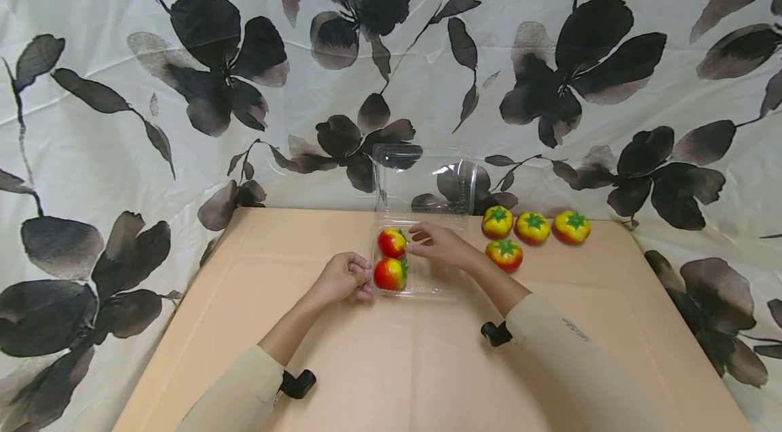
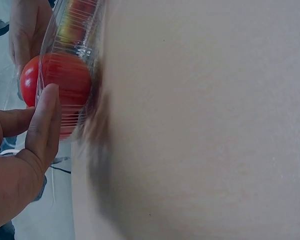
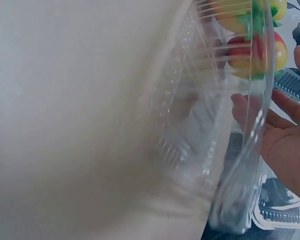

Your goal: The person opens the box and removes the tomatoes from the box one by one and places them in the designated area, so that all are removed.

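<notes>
A clear plastic clamshell box (image 1: 436, 286) stands with its lid (image 1: 424, 181) raised at the back. Two red-and-yellow tomatoes with green tops lie along its left side, a front tomato (image 1: 389, 274) and a back tomato (image 1: 392, 242). My left hand (image 1: 347, 277) pinches the box's left rim between thumb and fingers, beside the front tomato (image 2: 65, 80). Over the open box, my right hand (image 1: 441, 244) has its fingers loosely bent near the back tomato. In the right wrist view, nothing shows in the right hand's (image 3: 285, 130) grasp, and its fingers are apart.
To the right of the box, several more tomatoes sit on the tan tabletop (image 1: 275, 248): three in a back row, including one at the far right (image 1: 571, 227), and a nearer tomato (image 1: 504, 255). A white cloth (image 1: 458, 99) with dark flowers hangs behind.
</notes>
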Tool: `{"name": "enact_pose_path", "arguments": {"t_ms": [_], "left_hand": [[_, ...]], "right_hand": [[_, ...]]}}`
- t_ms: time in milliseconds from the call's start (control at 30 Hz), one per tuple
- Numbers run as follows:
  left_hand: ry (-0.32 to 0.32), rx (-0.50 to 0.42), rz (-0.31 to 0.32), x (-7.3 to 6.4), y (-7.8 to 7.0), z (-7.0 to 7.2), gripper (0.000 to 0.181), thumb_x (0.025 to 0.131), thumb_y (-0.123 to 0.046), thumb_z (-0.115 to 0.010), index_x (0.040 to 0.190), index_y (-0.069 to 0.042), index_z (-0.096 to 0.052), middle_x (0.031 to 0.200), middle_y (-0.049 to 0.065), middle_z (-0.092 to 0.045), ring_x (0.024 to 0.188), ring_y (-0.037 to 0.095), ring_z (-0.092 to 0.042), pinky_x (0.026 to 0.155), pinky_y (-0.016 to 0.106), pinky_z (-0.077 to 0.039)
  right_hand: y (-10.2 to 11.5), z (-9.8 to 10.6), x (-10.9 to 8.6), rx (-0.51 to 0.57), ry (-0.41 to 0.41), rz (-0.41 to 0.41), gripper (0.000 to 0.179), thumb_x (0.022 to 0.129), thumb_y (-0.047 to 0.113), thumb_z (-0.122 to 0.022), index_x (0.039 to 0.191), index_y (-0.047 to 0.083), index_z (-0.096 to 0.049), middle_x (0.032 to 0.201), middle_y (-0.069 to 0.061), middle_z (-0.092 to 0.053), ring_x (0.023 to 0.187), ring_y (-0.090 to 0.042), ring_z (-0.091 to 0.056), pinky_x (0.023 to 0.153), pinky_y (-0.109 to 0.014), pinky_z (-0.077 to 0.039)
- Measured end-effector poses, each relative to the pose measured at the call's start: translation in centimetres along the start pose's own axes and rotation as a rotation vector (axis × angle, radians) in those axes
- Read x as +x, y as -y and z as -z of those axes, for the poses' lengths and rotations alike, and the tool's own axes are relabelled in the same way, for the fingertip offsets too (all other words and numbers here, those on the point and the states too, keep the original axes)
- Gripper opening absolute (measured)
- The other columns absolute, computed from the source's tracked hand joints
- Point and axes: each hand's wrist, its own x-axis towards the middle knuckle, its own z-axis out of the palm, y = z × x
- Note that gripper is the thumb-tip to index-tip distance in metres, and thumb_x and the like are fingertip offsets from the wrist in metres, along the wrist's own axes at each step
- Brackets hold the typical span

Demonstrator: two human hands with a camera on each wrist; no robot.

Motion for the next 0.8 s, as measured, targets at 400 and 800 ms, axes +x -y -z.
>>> {"name": "enact_pose_path", "arguments": {"t_ms": [400,800], "left_hand": [[-0.001,0.001,0.012,0.1,0.4,-0.2,0.015,0.097,0.007,-0.063,0.110,0.010,-0.056,0.082,0.017,-0.066,0.065,0.022,-0.073,0.069,0.045,-0.068],[-0.003,0.016,-0.021,-0.1,-0.1,-0.2,0.016,0.097,0.008,-0.062,0.112,0.012,-0.056,0.088,0.025,-0.067,0.067,0.024,-0.074,0.073,0.051,-0.068]], "right_hand": [[0.7,-2.1,1.4,0.042,-0.032,-0.106,0.063,0.099,0.044,-0.068,0.143,0.002,-0.053,0.138,-0.018,-0.064,0.120,-0.031,-0.065,0.099,-0.040,-0.063],[0.9,-3.3,2.5,0.061,-0.062,-0.136,0.063,0.099,0.048,-0.067,0.141,0.003,-0.054,0.128,-0.016,-0.066,0.101,-0.024,-0.065,0.090,-0.032,-0.063]]}}
